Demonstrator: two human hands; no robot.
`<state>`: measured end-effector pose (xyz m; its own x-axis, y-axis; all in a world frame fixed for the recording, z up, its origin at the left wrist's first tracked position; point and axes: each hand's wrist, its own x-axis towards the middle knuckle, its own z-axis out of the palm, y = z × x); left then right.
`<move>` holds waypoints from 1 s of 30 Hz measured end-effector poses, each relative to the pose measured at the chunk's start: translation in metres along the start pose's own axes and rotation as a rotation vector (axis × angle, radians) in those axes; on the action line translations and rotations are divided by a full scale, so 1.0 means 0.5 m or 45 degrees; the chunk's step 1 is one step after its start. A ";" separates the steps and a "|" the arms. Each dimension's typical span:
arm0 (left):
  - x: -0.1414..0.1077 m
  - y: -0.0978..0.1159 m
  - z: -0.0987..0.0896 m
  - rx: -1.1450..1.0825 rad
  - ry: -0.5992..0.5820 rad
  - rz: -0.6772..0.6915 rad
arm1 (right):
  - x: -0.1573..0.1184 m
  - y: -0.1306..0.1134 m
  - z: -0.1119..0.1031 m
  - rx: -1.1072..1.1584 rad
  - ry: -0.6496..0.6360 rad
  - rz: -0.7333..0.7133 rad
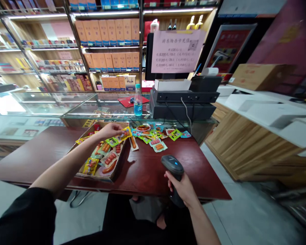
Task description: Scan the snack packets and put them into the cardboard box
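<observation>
My left hand pinches a yellow snack packet above the right rim of a shallow cardboard box. Inside the box lie several packed sausages, among them a yellow packet and a clear pack of round red sausages. Wrapped around the handle of a black barcode scanner is my right hand; a small blue light glows on the scanner's top. Between the hands and farther back, a loose pile of sausage packets spreads over the table, with a green packet and a clear sausage pack near its right side.
The dark red table meets a glass counter. On the counter stand a blue-labelled bottle and a cash drawer with cables hanging down. A white-topped wooden counter is at right; stocked shelves line the back.
</observation>
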<state>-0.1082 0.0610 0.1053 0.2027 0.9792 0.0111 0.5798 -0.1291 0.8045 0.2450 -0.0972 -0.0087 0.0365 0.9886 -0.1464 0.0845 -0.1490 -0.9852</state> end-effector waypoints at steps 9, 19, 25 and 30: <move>-0.009 -0.041 -0.050 0.309 0.201 -0.042 | 0.015 -0.007 0.009 0.018 -0.045 -0.005; 0.095 0.073 0.259 0.308 -0.128 0.349 | -0.010 -0.013 -0.014 0.063 0.048 0.025; 0.113 0.078 0.421 0.771 -0.178 0.405 | -0.034 -0.004 -0.046 0.030 0.147 0.004; 0.093 0.041 0.447 0.938 -0.109 0.536 | -0.042 0.010 -0.058 0.024 0.176 0.001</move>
<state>0.0895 0.0691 -0.0106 0.5581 0.8154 0.1537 0.8021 -0.5776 0.1516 0.2736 -0.1196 -0.0081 0.1738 0.9755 -0.1348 0.0657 -0.1481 -0.9868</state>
